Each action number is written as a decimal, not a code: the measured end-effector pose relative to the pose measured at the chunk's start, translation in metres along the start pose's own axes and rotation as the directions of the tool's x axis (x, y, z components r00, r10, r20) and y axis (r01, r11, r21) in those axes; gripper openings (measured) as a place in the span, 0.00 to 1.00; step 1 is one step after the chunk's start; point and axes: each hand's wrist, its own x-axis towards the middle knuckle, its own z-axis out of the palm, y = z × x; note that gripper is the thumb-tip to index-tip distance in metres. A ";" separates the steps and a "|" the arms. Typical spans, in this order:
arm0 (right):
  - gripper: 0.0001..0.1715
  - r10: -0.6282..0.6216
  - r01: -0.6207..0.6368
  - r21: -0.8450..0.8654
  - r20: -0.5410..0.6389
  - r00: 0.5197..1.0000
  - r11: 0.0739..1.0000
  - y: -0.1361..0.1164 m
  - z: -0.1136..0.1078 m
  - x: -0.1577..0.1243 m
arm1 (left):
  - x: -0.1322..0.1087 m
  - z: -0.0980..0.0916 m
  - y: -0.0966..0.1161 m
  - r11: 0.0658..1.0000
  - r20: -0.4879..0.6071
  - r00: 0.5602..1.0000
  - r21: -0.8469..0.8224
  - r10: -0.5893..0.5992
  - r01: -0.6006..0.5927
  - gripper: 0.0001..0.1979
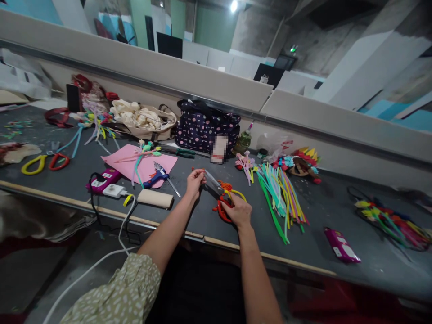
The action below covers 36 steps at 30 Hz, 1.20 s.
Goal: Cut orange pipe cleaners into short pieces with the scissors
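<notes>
My right hand (240,210) grips a pair of scissors (232,194) with one yellow and one red handle, the blades pointing up and left. Close to the blade tips, my left hand (195,182) is closed in a pinch; whatever lies between its fingertips is too small to make out. Orange-red fuzzy pieces (225,185) lie on the table around the scissors. To the right of my right hand, a bundle of pipe cleaners (281,198) in green, aqua, yellow and pink is spread out. Pink and purple fuzzy flowers (246,164) rest just behind it.
Left of my arms are a beige roll (155,198), a blue glue gun (157,175), a pink sheet (116,156) and a power strip (104,181) with trailing cables. A dotted bag (205,126) stands at the back. Far left lie other scissors (47,162); a purple packet (341,245) is right.
</notes>
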 end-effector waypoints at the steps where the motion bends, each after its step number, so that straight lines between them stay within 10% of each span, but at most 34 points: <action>1: 0.30 0.000 0.000 -0.003 0.004 1.000 1.000 0.000 0.000 0.000 | 0.000 0.000 0.000 1.000 -0.007 1.000 -0.004 0.001 -0.001 0.14; 36: 0.26 0.019 -0.022 0.056 0.053 0.998 0.998 0.005 0.008 -0.001 | -0.001 0.003 0.002 0.991 -0.011 0.992 -0.051 -0.127 0.127 0.16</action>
